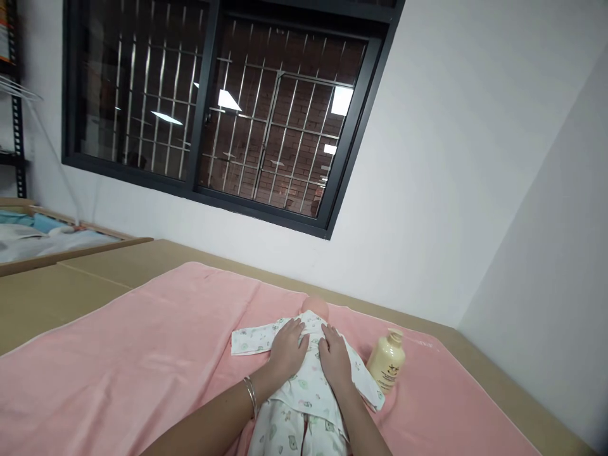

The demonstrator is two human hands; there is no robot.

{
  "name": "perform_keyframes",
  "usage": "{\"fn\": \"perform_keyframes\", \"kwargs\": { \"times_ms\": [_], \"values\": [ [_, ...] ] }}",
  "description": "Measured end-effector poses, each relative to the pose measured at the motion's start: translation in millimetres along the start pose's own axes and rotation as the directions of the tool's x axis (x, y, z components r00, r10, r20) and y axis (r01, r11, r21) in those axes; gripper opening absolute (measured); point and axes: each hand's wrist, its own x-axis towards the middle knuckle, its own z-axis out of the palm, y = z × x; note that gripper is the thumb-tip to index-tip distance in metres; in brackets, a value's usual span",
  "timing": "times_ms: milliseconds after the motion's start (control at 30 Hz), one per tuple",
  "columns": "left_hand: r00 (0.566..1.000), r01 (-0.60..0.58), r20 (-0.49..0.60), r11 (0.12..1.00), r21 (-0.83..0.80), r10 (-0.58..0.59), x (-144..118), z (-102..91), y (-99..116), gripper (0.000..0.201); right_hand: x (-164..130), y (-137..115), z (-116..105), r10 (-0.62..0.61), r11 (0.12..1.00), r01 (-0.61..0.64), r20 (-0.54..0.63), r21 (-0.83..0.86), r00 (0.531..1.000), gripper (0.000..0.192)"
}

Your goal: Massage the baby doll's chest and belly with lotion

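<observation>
A baby doll lies on its back on a pink blanket (171, 342), its head (315, 308) toward the wall. It wears a white printed top (311, 370) and matching trousers (280, 430). My left hand (289, 348) rests flat on the left side of the doll's chest, fingers stretched toward its shoulder. On the other side of the chest lies my right hand (334, 354), also flat with fingers out. Both sleeves spread outward; the right one reaches close to a pale yellow pump bottle (387, 361) standing on the blanket.
The blanket covers a tan board surface (90, 278) that meets a white wall (427, 190). A dark-framed window (194, 177) with bars is above. At the far left, a wooden-edged bed (133, 240) holds blue and white cloth, near a black shelf post (18, 126).
</observation>
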Motion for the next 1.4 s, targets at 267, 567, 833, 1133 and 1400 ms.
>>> {"fn": "perform_keyframes", "kwargs": {
  "times_ms": [267,567,833,1133,1400],
  "values": [
    [1.0,0.015,0.024,1.0,0.001,-0.015,-1.5,-1.9,1.9,0.042,0.2,0.8,-1.3,0.009,1.0,-0.007,0.072,-0.021,0.997,0.056],
    [0.998,-0.005,0.055,1.0,0.01,0.004,0.4,0.0,-0.1,0.047,3.2,3.6,-1.7,-0.004,0.999,0.012,0.148,-0.053,0.989,0.058],
    [0.996,-0.053,0.079,0.998,0.045,0.049,2.6,-4.0,1.3,0.043,2.7,3.9,0.1,-0.004,0.998,0.012,0.135,-0.059,0.991,0.058],
    [0.996,0.055,0.069,0.997,0.046,-0.058,-0.4,-2.5,2.2,0.047,-4.1,-8.0,0.0,0.106,0.993,-0.105,0.013,-0.055,0.994,0.053],
    [0.989,0.066,0.123,0.989,0.132,-0.083,6.2,7.4,-1.8,0.057,9.7,-0.8,0.6,0.126,0.99,-0.117,0.115,-0.08,0.985,0.057]
  ]
}}
